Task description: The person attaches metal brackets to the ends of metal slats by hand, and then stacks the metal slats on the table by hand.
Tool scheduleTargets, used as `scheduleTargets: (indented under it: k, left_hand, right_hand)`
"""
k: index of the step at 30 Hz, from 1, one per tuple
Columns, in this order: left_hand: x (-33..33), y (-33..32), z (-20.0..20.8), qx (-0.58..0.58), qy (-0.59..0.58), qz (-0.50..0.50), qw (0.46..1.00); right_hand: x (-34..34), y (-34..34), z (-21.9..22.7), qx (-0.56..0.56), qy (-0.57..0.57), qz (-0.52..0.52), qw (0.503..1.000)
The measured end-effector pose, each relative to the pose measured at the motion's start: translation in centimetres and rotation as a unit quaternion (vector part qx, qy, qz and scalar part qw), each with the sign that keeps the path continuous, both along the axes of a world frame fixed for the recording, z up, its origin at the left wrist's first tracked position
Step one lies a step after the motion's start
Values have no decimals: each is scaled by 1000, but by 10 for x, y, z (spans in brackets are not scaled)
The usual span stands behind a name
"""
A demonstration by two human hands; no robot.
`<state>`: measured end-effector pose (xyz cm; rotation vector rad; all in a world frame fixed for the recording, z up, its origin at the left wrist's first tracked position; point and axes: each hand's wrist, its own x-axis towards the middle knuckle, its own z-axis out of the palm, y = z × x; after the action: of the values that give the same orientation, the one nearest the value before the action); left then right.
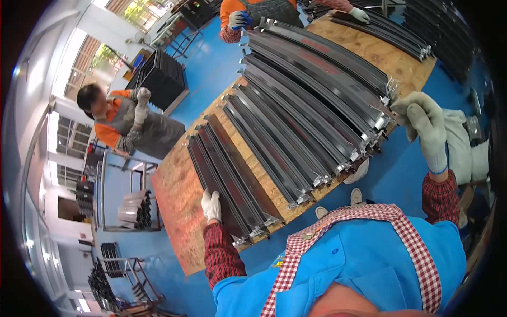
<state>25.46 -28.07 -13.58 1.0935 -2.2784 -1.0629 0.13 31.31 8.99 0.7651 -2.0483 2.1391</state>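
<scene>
Long dark metal strips (311, 95) lie side by side in groups across a plywood-topped table (179, 222), with silvery fittings at their near ends. My left hand (212, 206), in a white knit glove, rests with fingers stretched out at the outer edge of the leftmost strips (227, 174). At the right, my right hand (426, 127) is raised just past the strips' near ends. Its glove is greyish and its fingers are curled in a pinch. Whatever may be between the fingertips is too small to make out.
Across the table stands a person in an orange top (232, 10); another gloved hand (360, 15) touches strips at the far right. A person in a grey apron (153, 132) stands left of the table. Black stacked frames (158, 79) and metal racks (129, 227) stand on the blue floor.
</scene>
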Motion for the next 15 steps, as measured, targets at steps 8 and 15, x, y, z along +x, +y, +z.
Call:
scheduleTargets:
  k: [8, 15]
  left_hand:
    - [-14, 31, 109, 31, -23, 38, 999]
    - [-75, 137, 208, 36, 89, 54, 994]
  right_hand:
    - [-15, 17, -5, -37, 15, -8, 999]
    - [-49, 36, -9, -65, 86, 42, 993]
